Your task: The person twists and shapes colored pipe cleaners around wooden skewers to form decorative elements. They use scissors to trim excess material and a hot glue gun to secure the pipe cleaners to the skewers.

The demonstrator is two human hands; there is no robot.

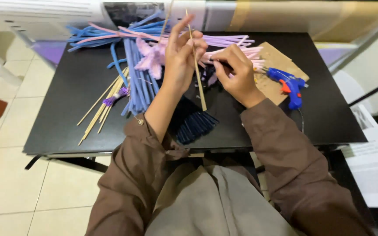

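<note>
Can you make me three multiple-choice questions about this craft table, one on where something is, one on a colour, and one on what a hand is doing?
1. Where does the glue gun lie?
A. on the brown card at the table's right
B. on the floor tiles
C. in the person's lap

2. What colour is the glue gun's body?
A. green
B. blue
C. white

3. What is the left hand doing?
A. resting flat on the table
B. holding a thin wooden stick upright
C. gripping the glue gun

Answers:
1 A, the gun rests on the brown card to the right of the right hand.
2 B, its body is blue with an orange trigger.
3 B, the fingers pinch the wooden stick, which slants down to the black table.
</note>
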